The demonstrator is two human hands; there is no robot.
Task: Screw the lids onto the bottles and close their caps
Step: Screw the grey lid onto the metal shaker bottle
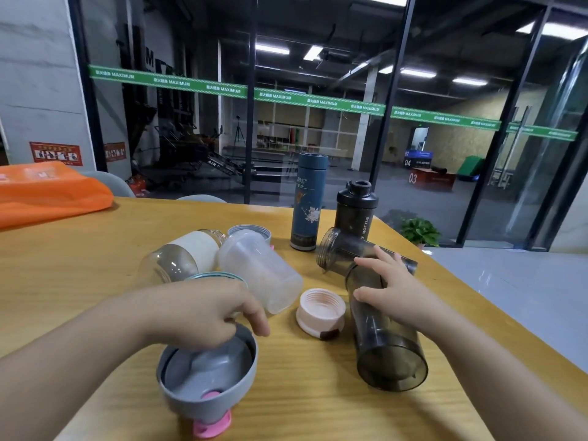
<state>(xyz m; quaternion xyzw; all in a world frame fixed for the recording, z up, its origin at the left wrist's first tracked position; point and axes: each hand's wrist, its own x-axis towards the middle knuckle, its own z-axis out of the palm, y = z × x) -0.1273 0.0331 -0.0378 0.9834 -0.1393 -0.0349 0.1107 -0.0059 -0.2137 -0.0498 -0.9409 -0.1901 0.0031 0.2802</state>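
The table (95, 281) is honey-yellow wood with a fine grain. A grey lid (206, 374) carries a pink cap (212, 425). Another lid (320, 310) is pale peach. Two lying bottles (386, 338) are smoky dark grey; a frosted bottle (261, 272) is milky clear. The upright flask (308, 202) is blue with a white flower print. The cloth (47, 192) is orange.

On the wooden tabletop (95, 256), the left hand (203, 313) grips the rim of an upturned grey lid (206, 374) with a pink cap, while the right hand (391, 291) holds a lying smoky shaker bottle (385, 342).
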